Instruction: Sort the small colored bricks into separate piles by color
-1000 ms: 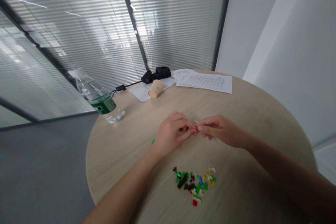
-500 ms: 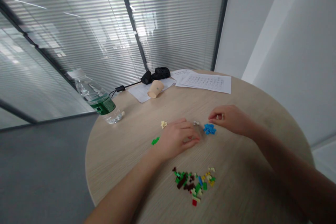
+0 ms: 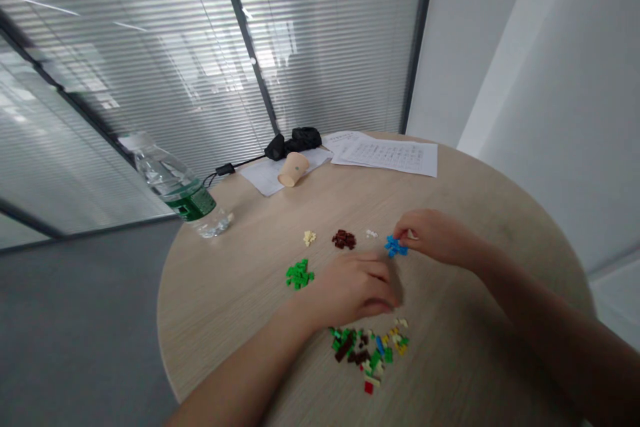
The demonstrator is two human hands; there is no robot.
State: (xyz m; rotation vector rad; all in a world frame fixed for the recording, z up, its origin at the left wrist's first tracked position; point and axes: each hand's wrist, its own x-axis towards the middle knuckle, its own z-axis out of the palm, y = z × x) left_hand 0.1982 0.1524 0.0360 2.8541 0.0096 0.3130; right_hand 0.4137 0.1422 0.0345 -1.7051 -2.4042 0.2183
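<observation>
My left hand hovers just beyond a mixed pile of small toy bricks, palm down. Its fingers are loosely bent and apart, and I see nothing in them. The fingertips of my right hand are pinched at the edge of a blue brick pile; whatever is between them is too small to make out. Sorted heaps lie around the hands: green bricks, cream bricks, dark brown bricks and a few white pieces.
On the round wooden table, a clear water bottle with a green label stands at the left. A paper cup lies on its side near a black folded item with a cord. Printed sheets lie at the back.
My left hand has come back toward the mixed pile, uncovering the brown and green heaps. My right hand has moved slightly down and left, its fingertips now at the blue pile.
</observation>
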